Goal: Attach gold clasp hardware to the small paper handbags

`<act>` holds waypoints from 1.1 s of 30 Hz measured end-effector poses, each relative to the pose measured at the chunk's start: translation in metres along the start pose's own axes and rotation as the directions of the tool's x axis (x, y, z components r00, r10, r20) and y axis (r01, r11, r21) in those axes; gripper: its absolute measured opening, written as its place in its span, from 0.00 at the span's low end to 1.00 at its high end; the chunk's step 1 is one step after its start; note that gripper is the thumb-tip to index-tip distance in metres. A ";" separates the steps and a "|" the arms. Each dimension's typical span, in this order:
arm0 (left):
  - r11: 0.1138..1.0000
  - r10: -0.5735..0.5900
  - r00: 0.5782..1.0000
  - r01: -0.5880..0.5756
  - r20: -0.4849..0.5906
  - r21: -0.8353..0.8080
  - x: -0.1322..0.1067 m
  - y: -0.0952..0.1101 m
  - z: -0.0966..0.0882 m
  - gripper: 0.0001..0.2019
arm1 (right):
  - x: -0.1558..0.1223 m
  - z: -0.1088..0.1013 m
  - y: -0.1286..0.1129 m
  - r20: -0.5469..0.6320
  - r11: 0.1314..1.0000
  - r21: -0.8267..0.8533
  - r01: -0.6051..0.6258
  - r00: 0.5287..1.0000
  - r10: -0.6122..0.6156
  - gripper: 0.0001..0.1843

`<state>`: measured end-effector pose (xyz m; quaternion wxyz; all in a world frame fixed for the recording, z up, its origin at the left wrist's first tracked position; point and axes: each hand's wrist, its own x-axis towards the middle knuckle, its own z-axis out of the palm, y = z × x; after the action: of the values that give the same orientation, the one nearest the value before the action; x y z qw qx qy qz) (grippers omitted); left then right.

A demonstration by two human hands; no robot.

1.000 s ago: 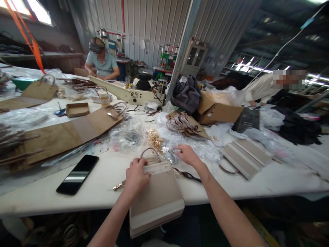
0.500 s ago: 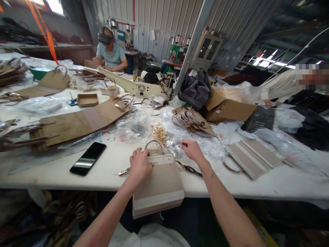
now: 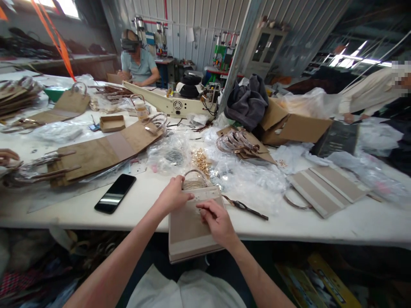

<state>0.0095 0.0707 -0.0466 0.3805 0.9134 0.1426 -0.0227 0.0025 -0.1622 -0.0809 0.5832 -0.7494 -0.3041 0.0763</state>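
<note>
A flat beige and white bag piece with a looped handle lies at the near table edge and overhangs it. My left hand grips its top left corner, fingers closed on the white strip. My right hand rests on the bag's face with fingers pinched together; what they pinch is too small to make out. A heap of small gold fittings lies just beyond the bag, and a thin metal tool lies to the right of it.
A black phone lies left of the bag. Brown card bag pieces, clear plastic bags and more beige panels cover the white table. Two other people sit at the far left and far right; another person's hand shows at the left edge.
My right hand has come back from the plastic bags beyond the bag and now rests on the bag's face. My left hand has kept its grip on the top corner.
</note>
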 end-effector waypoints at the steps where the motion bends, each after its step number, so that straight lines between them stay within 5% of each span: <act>1: 0.998 -0.031 0.999 0.033 0.032 -0.056 0.003 -0.001 -0.003 0.34 | -0.002 0.003 0.007 -0.006 0.999 0.025 -0.019 1.000 0.019 0.13; 5: 0.932 -0.130 0.974 0.184 0.186 -0.312 0.016 -0.008 -0.016 0.37 | -0.005 0.003 0.017 -0.049 0.998 0.051 -0.026 0.998 0.029 0.13; 9: 0.942 -0.045 0.916 0.172 0.400 -0.289 0.032 -0.016 -0.029 0.29 | -0.007 0.003 0.013 -0.048 1.000 0.023 -0.005 0.999 0.006 0.12; 15: 0.921 0.078 0.695 0.224 0.715 -0.319 0.052 -0.013 -0.040 0.33 | -0.008 0.006 0.016 -0.023 1.000 0.011 -0.011 1.000 0.011 0.11; 19: 0.924 0.158 0.584 0.196 0.796 -0.328 0.061 -0.002 -0.039 0.29 | -0.007 0.007 0.018 -0.026 1.000 0.029 -0.008 1.000 0.009 0.10; 26: 0.891 0.179 0.532 0.269 0.827 -0.366 0.064 -0.003 -0.022 0.24 | -0.006 0.008 0.014 -0.056 0.998 0.038 -0.042 0.997 0.044 0.11; 33: 0.858 0.170 0.593 0.304 0.787 -0.414 0.059 -0.025 -0.007 0.16 | -0.006 0.009 0.014 -0.037 0.999 0.010 -0.039 0.999 0.039 0.10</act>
<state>0.0586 0.1072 -0.0676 0.6285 0.6626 -0.0073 -0.4072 -0.0008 -0.1600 -0.0980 0.5904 -0.7538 -0.2783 0.0754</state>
